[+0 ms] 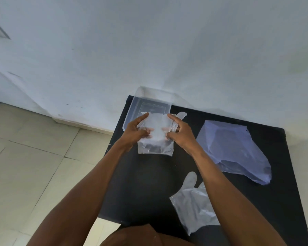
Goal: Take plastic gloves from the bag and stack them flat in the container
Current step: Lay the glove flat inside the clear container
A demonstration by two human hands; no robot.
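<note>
The left hand [134,132] and right hand [180,134] each pinch a side of one clear glove [156,139], held just in front of the clear container [132,110] on the black table [149,183]. To the right lie the bluish bag [235,150] and another glove [194,201].

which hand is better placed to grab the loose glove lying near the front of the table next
Right. The loose glove lies directly under the right forearm, on the same side as the right hand. The left hand would have to cross over.
</note>
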